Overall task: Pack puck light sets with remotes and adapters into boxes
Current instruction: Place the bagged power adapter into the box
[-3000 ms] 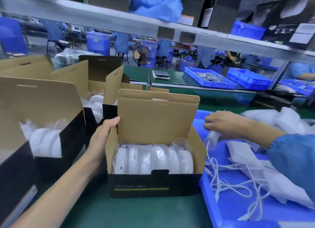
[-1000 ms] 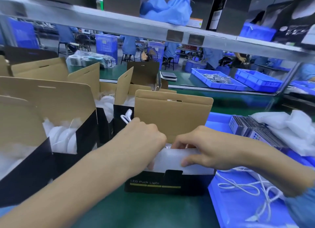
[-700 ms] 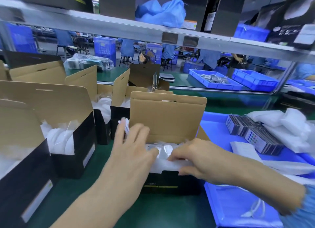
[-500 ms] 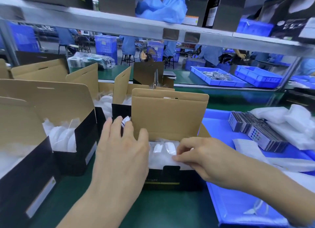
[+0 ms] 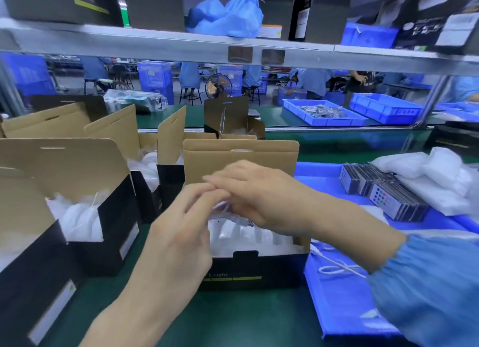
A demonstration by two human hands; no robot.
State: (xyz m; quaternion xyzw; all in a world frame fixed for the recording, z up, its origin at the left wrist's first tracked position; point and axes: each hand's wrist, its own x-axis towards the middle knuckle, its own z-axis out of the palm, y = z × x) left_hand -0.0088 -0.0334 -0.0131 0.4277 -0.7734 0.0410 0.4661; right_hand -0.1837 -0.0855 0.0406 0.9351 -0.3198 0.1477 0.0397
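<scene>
Pinched between our left hand [image 5: 178,232] and right hand [image 5: 255,193] is a thin white cable [image 5: 220,206] (blurred), fingertips meeting above the open puck light box [image 5: 259,271]. Bagged white contents [image 5: 248,236] fill it. We note remotes [image 5: 383,193] stacked in the blue tray [image 5: 337,302] at right, near a loose white cord [image 5: 334,266].

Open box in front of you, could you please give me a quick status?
Both hands, left and right, meet above the box, fingers blurred, grip unclear. Box open, white bagged items inside. Remotes still in the blue tray. Nothing in the way.
</scene>
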